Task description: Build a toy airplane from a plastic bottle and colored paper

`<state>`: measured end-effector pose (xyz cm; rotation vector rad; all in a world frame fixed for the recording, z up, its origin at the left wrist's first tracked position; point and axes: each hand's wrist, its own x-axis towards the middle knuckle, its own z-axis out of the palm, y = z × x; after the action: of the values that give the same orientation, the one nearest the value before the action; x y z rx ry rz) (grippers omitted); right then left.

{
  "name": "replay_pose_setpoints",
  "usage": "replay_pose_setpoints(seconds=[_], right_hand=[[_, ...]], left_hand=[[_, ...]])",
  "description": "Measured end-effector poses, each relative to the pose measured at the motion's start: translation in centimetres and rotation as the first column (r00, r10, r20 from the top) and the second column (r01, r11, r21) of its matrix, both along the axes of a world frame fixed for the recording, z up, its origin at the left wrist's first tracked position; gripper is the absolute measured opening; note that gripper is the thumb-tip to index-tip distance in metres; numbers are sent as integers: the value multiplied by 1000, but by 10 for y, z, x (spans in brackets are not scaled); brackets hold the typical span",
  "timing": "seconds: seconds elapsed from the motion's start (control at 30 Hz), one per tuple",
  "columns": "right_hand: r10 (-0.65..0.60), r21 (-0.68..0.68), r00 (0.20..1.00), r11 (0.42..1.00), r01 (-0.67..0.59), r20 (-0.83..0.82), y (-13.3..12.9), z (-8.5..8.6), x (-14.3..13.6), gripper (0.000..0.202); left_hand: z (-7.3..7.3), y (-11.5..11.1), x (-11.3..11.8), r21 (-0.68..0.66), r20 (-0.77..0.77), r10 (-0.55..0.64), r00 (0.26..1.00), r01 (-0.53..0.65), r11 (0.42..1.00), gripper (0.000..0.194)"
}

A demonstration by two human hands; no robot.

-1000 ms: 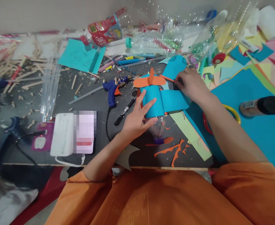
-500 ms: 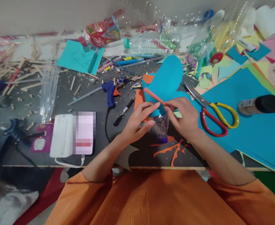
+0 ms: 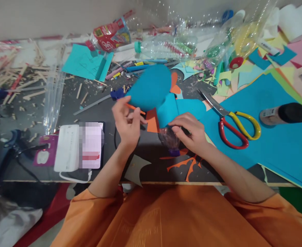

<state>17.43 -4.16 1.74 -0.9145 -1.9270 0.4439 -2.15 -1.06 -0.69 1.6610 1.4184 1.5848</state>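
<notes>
In the middle of the desk lies a craft of blue paper around a clear bottle piece with a purple cap, with orange paper beside it. My left hand is raised left of it, its fingers closed on a thin orange strip. My right hand holds the bottle piece near its top, at the lower edge of the blue paper. Orange paper scraps lie just below.
Scissors and a dark-capped jar rest on blue sheets at right. A phone and white power bank lie left. Behind are a glue gun, wood sticks and plastic bottles.
My left hand has moved left and up with the orange strip, away from my right hand. The blue craft has turned, its large rounded part swinging left. My right hand has shifted down onto the bottle piece.
</notes>
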Motion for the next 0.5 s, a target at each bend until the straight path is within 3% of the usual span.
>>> replay_pose_setpoints(seconds=[0.07, 0.1, 0.2, 0.33, 0.5], right_hand=[[-30, -100, 999, 995, 28, -25, -1, -4, -2, 17], [-52, -160, 998, 986, 44, -47, -2, -6, -3, 21], [-90, -391, 976, 920, 5, -200, -4, -15, -3, 49], [-109, -589, 909, 791, -166, -403, -6, -15, -2, 71], [-167, -697, 927, 706, -124, -335, -11, 4, -5, 43]], left_hand=[[0, -3, 1, 124, -213, -115, 970, 144, 982, 29], [1, -4, 2, 137, -354, -195, 915, 257, 957, 27], [7, -6, 6, 190, -648, -250, 719, 471, 862, 21], [16, -4, 10, 282, -756, -226, 615, 616, 735, 16], [21, -5, 12, 252, -769, -313, 557, 715, 652, 24]])
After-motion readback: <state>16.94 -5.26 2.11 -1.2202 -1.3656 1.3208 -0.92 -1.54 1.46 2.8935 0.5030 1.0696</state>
